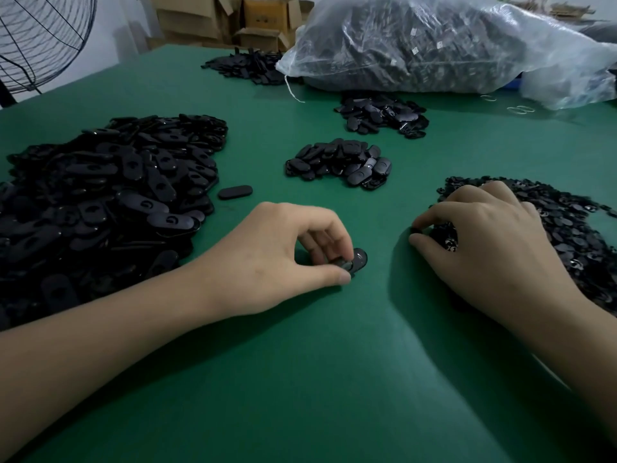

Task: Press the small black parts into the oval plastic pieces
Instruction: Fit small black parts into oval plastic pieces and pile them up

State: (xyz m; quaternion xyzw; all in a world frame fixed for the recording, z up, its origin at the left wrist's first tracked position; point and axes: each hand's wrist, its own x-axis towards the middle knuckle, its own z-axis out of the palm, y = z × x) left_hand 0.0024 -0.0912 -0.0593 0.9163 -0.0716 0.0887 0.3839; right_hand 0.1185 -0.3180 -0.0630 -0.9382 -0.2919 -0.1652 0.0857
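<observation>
My left hand (287, 248) pinches a black oval plastic piece (359, 259) between thumb and fingers, low on the green table (300, 379). My right hand (494, 242) rests on the edge of a heap of small black parts (567, 228) at the right and pinches one small black part (415, 230) between thumb and forefinger. A large heap of oval pieces (110, 188) lies at the left, with one loose oval (235, 192) beside it.
A smaller pile of ovals (340, 165) sits ahead of my hands, another (384, 115) behind it and a third (247, 65) at the far edge. A big clear bag of black parts (434, 41) lies at the back right. Cardboard boxes (263, 18) and a fan (36, 38) stand beyond.
</observation>
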